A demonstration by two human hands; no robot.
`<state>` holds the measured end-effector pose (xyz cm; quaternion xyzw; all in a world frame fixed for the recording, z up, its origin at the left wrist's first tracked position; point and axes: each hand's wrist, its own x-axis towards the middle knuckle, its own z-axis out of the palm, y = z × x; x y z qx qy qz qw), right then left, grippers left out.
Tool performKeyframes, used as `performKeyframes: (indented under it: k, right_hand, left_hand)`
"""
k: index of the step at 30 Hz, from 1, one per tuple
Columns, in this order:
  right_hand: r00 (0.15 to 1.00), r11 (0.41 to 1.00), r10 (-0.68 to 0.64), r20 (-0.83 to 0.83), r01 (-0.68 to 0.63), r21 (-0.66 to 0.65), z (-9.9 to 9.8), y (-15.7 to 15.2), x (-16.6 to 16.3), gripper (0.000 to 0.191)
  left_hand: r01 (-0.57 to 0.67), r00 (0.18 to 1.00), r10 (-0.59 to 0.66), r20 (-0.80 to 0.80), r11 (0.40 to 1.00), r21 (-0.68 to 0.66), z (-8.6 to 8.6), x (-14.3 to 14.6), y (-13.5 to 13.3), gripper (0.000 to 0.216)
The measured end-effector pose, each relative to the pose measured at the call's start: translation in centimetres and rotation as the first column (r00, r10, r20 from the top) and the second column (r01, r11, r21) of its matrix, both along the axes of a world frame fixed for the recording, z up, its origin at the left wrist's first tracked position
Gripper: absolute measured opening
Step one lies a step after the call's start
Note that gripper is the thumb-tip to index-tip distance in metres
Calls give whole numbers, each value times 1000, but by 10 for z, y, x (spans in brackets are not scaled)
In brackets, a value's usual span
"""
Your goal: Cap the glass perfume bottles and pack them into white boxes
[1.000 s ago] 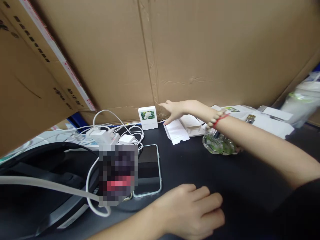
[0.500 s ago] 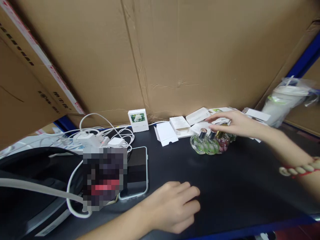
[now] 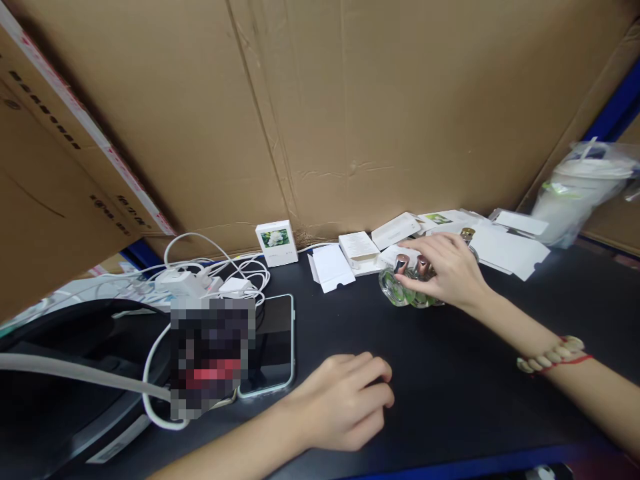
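Small glass perfume bottles stand in a cluster right of centre. The leftmost bottle [image 3: 393,290] has a shiny copper-toned cap and a green tint. Close beside it is a second bottle [image 3: 421,267] with a similar cap, partly covered by my hand. A gold-capped bottle [image 3: 468,235] shows behind my knuckles. Over the cluster, my right hand [image 3: 447,270] is open, thumb and fingers apart on either side of the leftmost cap; whether they touch it I cannot tell. My left hand [image 3: 347,403] rests on the black table, fingers curled in, nothing visible in it.
Behind the bottles lie flattened white cartons [image 3: 510,250]. A small upright flower-picture box [image 3: 277,243] stands against the cardboard wall [image 3: 325,120]. Leftward are a phone [image 3: 273,347], white cables [image 3: 250,273] and a black bag [image 3: 90,373]. A bagged drink cup [image 3: 570,193] stands far right.
My right hand has come down and closer, over the bottles, its fingers now around the leftmost cap. The gold-capped bottle appears farther right, behind the hand. My left hand has barely moved.
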<state>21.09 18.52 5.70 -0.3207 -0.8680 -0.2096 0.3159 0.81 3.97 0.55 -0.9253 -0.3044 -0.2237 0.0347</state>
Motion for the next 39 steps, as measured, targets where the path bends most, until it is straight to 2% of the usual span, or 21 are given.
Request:
performKeyframes:
  k: [3, 5, 6, 8, 11, 15, 20, 22, 24, 26, 27, 29, 31, 34, 36, 39]
  right_hand:
    - [997, 976, 73, 40, -80, 203, -7, -18, -10, 21]
    - [969, 939, 167, 184, -213, 269, -14, -32, -26, 20]
    - [945, 932, 188, 268, -257, 254, -18, -37, -36, 25]
    - [917, 954, 168, 362, -245, 176, -27, -43, -58, 24]
    - [925, 988, 116, 363, -146, 57, -40, -37, -90, 24]
    - [937, 998, 51, 346, -63, 23, -53, -16, -115, 32]
    - [933, 997, 80, 351, -80, -12, -58, -7, -118, 44]
    - [933, 994, 104, 345, -105, -16, -56, -12, -112, 44]
    - [936, 991, 131, 328, -134, -12, -51, -21, -101, 42]
    - [940, 978, 201, 276, -206, -9, -45, -32, -88, 36]
    - [940, 959, 278, 196, -283, -3, -42, -38, -80, 33]
    - [914, 914, 404, 35, -405, 23, -38, -47, -67, 28]
    - [873, 880, 474, -118, -472, 40, -36, -54, -56, 20]
    - [822, 862, 490, -291, -506, 23, -34, -57, -45, 20]
    - [794, 865, 453, -406, -502, -18, -33, -57, -42, 22]
    - [755, 860, 333, -565, -489, -146, -34, -56, -41, 21]
  left_hand:
    - [4, 999, -4, -35, 1000, -9, 1, 1, 0, 12]
    - [15, 999, -15, -37, 1000, -5, 1, 1, 0, 12]
    - [20, 999, -20, -30, 1000, -1, 1, 1, 0, 12]
    - [24, 1000, -24, -14, 1000, 4, 0, 1, 1, 14]
    - [24, 1000, -24, -18, 1000, 8, 0, -1, 1, 16]
    - [30, 997, -30, -69, 1000, 4, 0, -5, 1, 15]
    - [13, 1000, -13, -1, 999, 42, 1, -7, 0, 19]
    - [-33, 995, 25, 100, 996, 77, 1, -7, -1, 18]
    - [-130, 965, 98, 245, 984, 120, 2, -8, 0, 15]
    - [-268, 903, 188, 388, 949, 164, 4, -10, 2, 17]
    - [-338, 871, 230, 434, 922, 189, 5, -12, 3, 21]
    - [-447, 836, 302, 457, 859, 250, 7, -18, 7, 34]
    - [-504, 828, 366, 425, 819, 276, 9, -23, 12, 50]
    - [-537, 814, 452, 366, 825, 175, 11, -29, 16, 72]
    - [-529, 813, 478, 332, 845, 77, 14, -32, 18, 80]
    - [-431, 839, 423, 342, 901, -58, 18, -36, 19, 81]
